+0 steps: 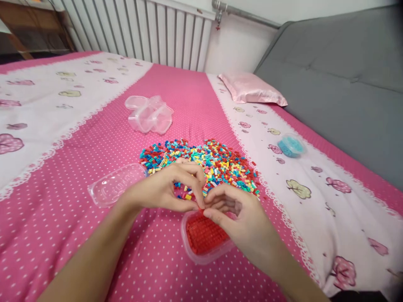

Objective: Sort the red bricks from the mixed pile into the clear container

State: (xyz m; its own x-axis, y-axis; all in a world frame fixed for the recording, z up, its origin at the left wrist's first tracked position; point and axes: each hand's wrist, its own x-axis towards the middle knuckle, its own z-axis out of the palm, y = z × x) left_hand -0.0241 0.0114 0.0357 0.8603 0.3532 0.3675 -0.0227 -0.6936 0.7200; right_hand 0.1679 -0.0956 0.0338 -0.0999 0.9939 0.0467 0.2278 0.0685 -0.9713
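Note:
My left hand (176, 186) and my right hand (231, 209) meet fingertip to fingertip above a clear plastic container (192, 256). Between the pinched fingertips of both shows a small red toy brick (200, 209), mostly covered by the fingers. Red bricks (206, 235) joined in tight rows fill the container below. Just beyond my hands spreads a heap of small loose bricks (217, 161) in red, blue, yellow, teal and white. Beside my left wrist lies a clear plastic lid (113, 184) with raised lettering.
Several clear containers (151, 115) are piled farther back on the pink dotted bedspread (185, 96). A container with light-blue pieces (291, 145) stands at the right. Behind it are a pink pillow (250, 88) and a grey headboard (340, 63). A white radiator (141, 31) lines the wall.

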